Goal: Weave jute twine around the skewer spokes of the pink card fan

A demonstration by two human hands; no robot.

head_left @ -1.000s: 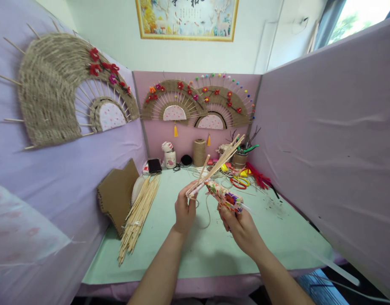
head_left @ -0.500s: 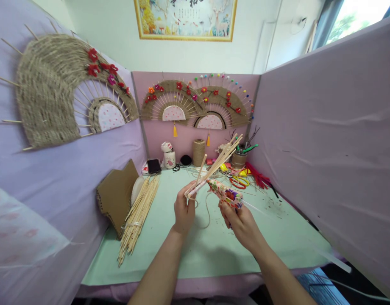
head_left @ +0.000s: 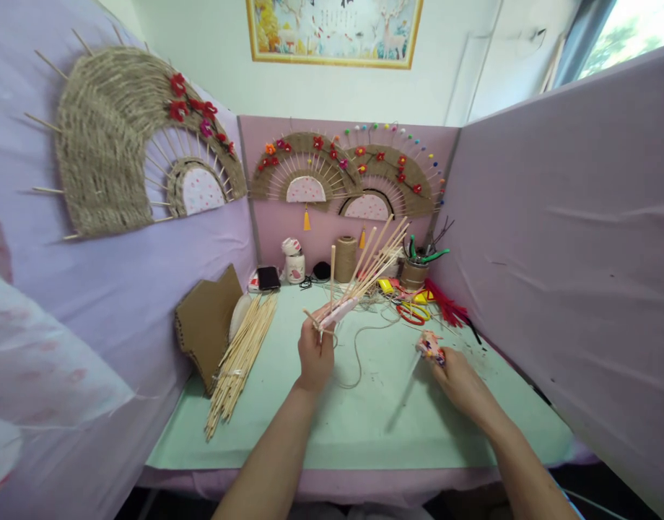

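Pale green tabletop (head_left: 310, 440) beneath both hands (head_left: 317, 355).

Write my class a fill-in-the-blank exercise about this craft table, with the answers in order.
The right hand grips a tool with a ____ pattern.
The bundle of sticks lies to the ____ of the left hand.
The tablecloth is pale ____.
The twine spool stands ____ the white jar and the brown pot.

floral; left; green; between
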